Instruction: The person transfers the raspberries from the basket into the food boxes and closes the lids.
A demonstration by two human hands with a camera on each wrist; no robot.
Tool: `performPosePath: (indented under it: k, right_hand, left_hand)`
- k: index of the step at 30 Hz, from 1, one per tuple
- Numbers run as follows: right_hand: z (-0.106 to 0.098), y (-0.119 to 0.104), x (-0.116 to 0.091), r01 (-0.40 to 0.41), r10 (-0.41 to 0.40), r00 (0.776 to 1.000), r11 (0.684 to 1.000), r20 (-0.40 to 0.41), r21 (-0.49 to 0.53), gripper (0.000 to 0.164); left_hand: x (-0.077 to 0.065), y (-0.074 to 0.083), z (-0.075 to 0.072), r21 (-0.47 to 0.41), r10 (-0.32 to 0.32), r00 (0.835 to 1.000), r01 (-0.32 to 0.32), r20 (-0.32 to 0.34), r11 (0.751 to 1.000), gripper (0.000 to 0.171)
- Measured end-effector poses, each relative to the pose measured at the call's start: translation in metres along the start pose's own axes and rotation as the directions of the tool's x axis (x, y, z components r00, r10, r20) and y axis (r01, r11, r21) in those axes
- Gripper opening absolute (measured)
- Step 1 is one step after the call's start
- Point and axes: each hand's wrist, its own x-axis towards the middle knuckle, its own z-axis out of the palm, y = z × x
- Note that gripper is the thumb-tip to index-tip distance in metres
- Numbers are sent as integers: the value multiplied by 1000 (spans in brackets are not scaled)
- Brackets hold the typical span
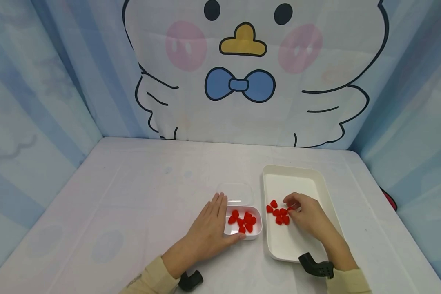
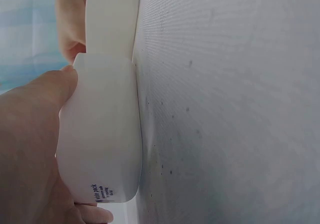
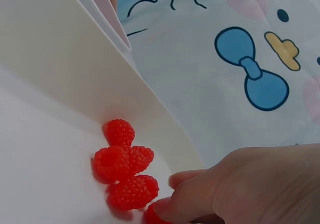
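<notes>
Berries (image 1: 277, 212) sit in tray (image 1: 294, 245) and box (image 1: 256, 233). Right hand (image 1: 308, 213) pinches 1 in tray; left hand (image 1: 210, 232), fingers straight and together, thumb out, touches box.

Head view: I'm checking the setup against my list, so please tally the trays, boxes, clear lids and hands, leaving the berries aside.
Tray: 1
Box: 1
Clear lid: 1
Left hand and right hand: 2
Total: 5
</notes>
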Motion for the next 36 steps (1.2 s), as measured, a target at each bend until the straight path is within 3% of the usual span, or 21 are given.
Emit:
performPosePath:
  k: [36]
  right_hand:
    - [-9, -12, -2, 52, -46, 994, 997, -97, 57, 24]
  left_hand:
    - [0, 1, -2, -9, -2, 1000, 2, 1, 1000, 107]
